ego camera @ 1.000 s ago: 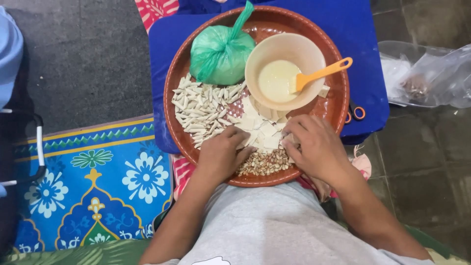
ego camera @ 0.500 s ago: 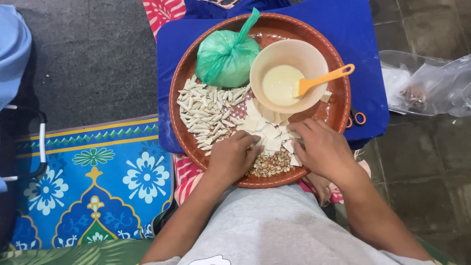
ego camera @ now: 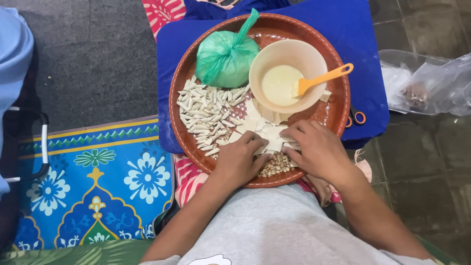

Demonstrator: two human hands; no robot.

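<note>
A round brown tray [ego camera: 186, 132] rests on a blue cushion in front of me. Both hands lie on its near edge. My left hand [ego camera: 241, 159] and my right hand [ego camera: 316, 147] have fingertips on small pale square wrappers [ego camera: 267, 128], beside a heap of peanuts [ego camera: 277, 164]. Whether either hand pinches a wrapper is hidden by the fingers. A pile of rolled pale pieces [ego camera: 206, 115] lies on the tray's left. A beige bowl [ego camera: 287, 56] with pale liquid and an orange spatula [ego camera: 324, 78] stands at the back, next to a tied green bag [ego camera: 225, 56].
A blue cushion [ego camera: 363, 59] carries the tray. Scissors with orange handles [ego camera: 355, 118] peek out at its right. Clear plastic bags [ego camera: 427, 83] lie on the tiled floor to the right. A blue patterned mat [ego camera: 93, 181] covers the left, and a light blue sleeve [ego camera: 12, 59] shows at far left.
Both hands stay on the wrappers at the tray's near edge, shifting only slightly. The view has drifted a little so the tray sits more to the right.
</note>
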